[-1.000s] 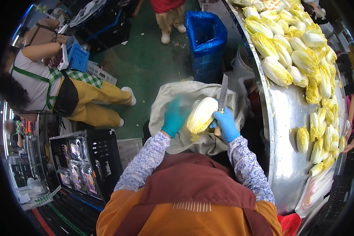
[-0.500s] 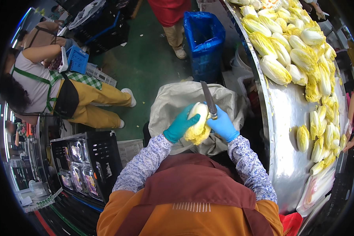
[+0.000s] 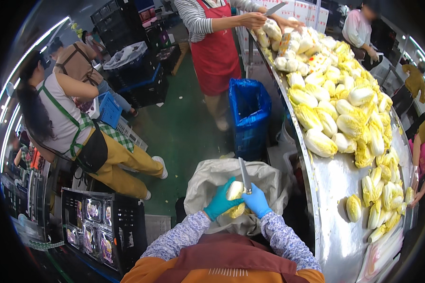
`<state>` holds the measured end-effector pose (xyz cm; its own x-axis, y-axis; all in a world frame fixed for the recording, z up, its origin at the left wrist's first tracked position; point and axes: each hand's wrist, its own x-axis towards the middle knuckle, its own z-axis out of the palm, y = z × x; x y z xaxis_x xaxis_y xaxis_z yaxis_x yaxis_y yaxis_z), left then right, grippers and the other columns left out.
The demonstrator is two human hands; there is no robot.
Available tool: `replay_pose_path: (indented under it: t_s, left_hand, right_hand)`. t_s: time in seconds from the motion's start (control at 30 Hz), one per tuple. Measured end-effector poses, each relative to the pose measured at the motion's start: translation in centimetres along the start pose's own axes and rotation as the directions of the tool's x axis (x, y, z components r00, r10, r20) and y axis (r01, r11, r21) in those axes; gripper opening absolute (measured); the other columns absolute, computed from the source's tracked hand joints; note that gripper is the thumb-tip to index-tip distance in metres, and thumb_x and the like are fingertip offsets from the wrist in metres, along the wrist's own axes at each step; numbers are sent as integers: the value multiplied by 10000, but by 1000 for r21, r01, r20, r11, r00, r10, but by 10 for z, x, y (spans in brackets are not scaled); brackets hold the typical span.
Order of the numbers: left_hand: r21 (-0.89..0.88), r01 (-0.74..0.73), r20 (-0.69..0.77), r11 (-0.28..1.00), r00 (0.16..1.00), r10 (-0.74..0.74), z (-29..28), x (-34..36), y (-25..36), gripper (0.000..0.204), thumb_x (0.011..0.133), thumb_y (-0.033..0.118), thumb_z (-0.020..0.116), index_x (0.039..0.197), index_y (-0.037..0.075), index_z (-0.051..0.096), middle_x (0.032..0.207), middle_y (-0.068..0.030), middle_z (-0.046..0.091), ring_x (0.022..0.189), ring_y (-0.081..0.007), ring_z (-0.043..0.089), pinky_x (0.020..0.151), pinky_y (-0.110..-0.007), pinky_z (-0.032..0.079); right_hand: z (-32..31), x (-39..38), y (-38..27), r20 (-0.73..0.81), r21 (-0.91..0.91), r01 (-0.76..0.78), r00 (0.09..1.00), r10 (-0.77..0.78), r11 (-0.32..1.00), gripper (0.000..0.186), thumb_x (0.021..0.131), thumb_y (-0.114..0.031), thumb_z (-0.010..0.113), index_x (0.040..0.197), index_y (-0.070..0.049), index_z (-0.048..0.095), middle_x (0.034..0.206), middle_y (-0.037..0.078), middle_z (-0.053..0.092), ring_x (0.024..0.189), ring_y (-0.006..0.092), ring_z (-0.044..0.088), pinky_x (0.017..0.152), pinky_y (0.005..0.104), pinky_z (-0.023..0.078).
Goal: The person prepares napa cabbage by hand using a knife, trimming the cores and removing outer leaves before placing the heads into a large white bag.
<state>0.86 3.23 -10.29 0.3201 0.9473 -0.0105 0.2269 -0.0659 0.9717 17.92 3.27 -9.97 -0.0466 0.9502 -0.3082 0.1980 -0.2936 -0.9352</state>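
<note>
The left hand [image 3: 219,201] grasps a napa cabbage [image 3: 235,189]; just to the right, the right hand [image 3: 258,201] grips a knife [image 3: 244,173], above a white sack [image 3: 269,171].

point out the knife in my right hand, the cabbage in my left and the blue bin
Knife [image 3: 245,175]: head view, on the blade.
Cabbage [image 3: 235,190]: head view, on its white part.
Blue bin [image 3: 250,128]: head view, on its outer side.

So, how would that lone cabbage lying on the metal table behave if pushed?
The lone cabbage may roll, being oblong and rounded with bare metal beside it. It could slide, since the metal table looks smooth and shiny. Its leaves look tightly wrapped, so it should probably feel fairly firm.
</note>
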Motion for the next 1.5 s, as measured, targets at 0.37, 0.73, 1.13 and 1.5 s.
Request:
replay_pose_path:
  t_s: [0.37,0.73,1.13,1.5]
  left_hand:
    - [-761,326,191,560,939,-287,-27,-16,15,566,894,212,617,1382,58,376,1282,-90,517,1142,-222,544,938,-355,484]
    - [-841,480,427,250,872,-239,-18,0,0,569,941,434,512,1333,31,433,1202,-115,572,1055,-193,591,914,-312,493]
    - [-548,420,381,723,895,-232,-32,11,26,489,871,237,651,1269,13,475,1128,-63,582,989,-142,585,864,-281,480]
    - [-504,338,339,795,924,-178,-21,-2,28,561,893,223,638,1357,33,386,1255,-91,518,1139,-182,525,974,-319,432]
  right_hand:
    - [-32,37,35,-187,-507,78,962,-198,859,562,788,-257,671,1301,-97,504,856,198,656,784,330,648,723,392,511]
    - [-9,-19,-39,114,137,68,990,-83,988,486,817,-240,718,1215,-28,538,689,-16,519,478,49,441,432,220,390]
    - [-8,-11,-24,210,103,95,971,-115,990,710,825,-204,683,1428,-65,334,1032,101,613,801,143,606,705,264,523]
    - [-20,-5,-28,335,-37,238,918,-212,971,665,807,-264,706,1363,-40,417,1181,168,600,1060,245,598,909,337,467]
